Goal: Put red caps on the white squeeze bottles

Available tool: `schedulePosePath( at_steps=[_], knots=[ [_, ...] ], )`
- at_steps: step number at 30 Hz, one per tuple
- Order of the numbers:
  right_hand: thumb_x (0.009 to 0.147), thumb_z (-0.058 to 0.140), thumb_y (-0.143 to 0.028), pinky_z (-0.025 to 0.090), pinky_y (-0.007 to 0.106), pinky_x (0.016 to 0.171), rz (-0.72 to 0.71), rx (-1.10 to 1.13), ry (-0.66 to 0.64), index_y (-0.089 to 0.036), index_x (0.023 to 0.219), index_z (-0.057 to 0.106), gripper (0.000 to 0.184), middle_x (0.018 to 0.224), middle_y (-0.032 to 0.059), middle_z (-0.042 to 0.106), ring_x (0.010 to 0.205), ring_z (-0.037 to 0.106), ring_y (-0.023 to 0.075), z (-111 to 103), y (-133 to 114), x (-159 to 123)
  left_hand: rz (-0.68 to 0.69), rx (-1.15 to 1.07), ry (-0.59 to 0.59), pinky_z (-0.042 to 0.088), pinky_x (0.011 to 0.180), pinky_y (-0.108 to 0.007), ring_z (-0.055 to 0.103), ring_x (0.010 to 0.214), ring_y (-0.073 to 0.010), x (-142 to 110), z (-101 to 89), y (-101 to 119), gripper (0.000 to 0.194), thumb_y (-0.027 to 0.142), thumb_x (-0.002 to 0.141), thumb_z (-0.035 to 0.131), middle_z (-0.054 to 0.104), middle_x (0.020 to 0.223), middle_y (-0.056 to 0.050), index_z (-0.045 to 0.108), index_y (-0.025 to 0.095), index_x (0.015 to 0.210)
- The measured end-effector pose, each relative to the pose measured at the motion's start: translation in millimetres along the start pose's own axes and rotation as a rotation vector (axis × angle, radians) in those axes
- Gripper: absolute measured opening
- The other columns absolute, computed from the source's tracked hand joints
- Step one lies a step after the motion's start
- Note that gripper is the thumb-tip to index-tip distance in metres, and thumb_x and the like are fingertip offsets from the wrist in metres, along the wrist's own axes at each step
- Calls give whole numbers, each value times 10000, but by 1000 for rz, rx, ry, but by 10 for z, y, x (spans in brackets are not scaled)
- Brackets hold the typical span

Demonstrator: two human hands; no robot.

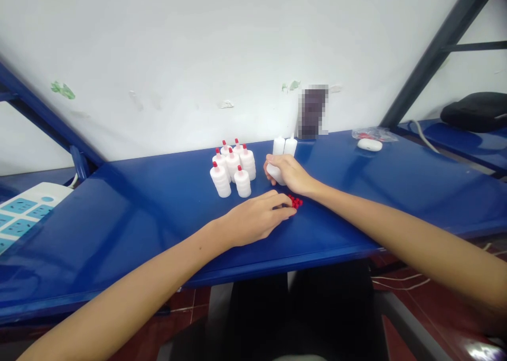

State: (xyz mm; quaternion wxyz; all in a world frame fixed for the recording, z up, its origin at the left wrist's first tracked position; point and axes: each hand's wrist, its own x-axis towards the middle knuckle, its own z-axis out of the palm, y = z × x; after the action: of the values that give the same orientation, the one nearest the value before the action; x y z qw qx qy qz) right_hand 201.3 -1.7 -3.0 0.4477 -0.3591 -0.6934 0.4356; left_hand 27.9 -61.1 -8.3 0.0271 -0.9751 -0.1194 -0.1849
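My left hand [261, 216] reaches low over the blue table, its thumb and forefinger a little apart beside a small pile of red caps [296, 201]. The fingertips touch the pile's near left side. Above the pile, my right hand [291, 172] is closed around a white plastic bottle [276, 174], tilted, with its top hidden by the fingers. Several white bottles with red-tipped nozzles [243, 183] stand upright in a group to the left. Behind my right hand stand two more white bottles [279, 145], and no red tips show on them.
A white rounded case [369, 145] and a clear plastic bag with red pieces [374, 134] lie at the back right. A blurred dark object [312, 111] leans on the wall. A power strip [29, 213] is at the far left. The table's front edge [253, 268] runs below my forearms.
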Motion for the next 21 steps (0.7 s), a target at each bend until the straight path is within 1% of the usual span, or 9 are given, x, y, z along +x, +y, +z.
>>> schedulePosePath(
  at_steps=[2,6,9,11,15,18,21],
  knots=[
    [882,493,-651,393,262,518,4,10,-1,-173,630,557,544,586,9,560,497,522,118,3,10,2,5,14,0,535,951,-347,598,1039,-203,3,15,6,289,75,962,457,633,1215,-118,606,119,1206],
    [879,497,-651,403,257,511,8,11,-8,-171,639,562,541,572,6,552,498,520,117,1,10,1,4,45,-15,545,912,-336,607,987,-196,14,19,26,272,74,956,475,652,1144,-114,621,111,1183],
    [890,497,-620,394,247,499,-13,-14,-22,-171,696,579,496,581,-3,555,498,523,115,-7,-7,-8,18,59,-14,543,883,-326,608,953,-196,18,5,32,259,67,957,472,661,1092,-113,644,91,1149],
    [902,493,-597,394,245,501,-29,-39,-30,-172,725,585,469,589,-8,552,503,522,115,-15,-14,-16,9,31,-5,539,870,-324,611,935,-195,17,-4,25,247,92,973,464,664,1063,-112,663,85,1119],
    [931,468,-568,418,248,544,-67,-92,-60,-168,737,587,460,601,-13,529,525,503,113,-44,-10,-26,-96,-163,6,528,869,-303,623,932,-174,13,-29,-9,214,170,991,490,662,1033,-86,689,128,1058],
    [938,486,-552,416,245,578,-103,-188,-100,-162,768,601,441,630,-15,536,566,513,113,-70,-2,-33,-200,-338,-39,520,818,-258,636,871,-135,21,-67,-19,142,175,964,556,664,995,-48,688,157,1013],
    [946,500,-530,401,244,600,-142,-284,-123,-157,806,630,419,672,-12,556,610,519,114,-86,-2,-40,-231,-442,-82,509,763,-233,630,808,-111,30,-105,-10,85,187,938,607,674,946,-21,683,162,967]
  ],
)
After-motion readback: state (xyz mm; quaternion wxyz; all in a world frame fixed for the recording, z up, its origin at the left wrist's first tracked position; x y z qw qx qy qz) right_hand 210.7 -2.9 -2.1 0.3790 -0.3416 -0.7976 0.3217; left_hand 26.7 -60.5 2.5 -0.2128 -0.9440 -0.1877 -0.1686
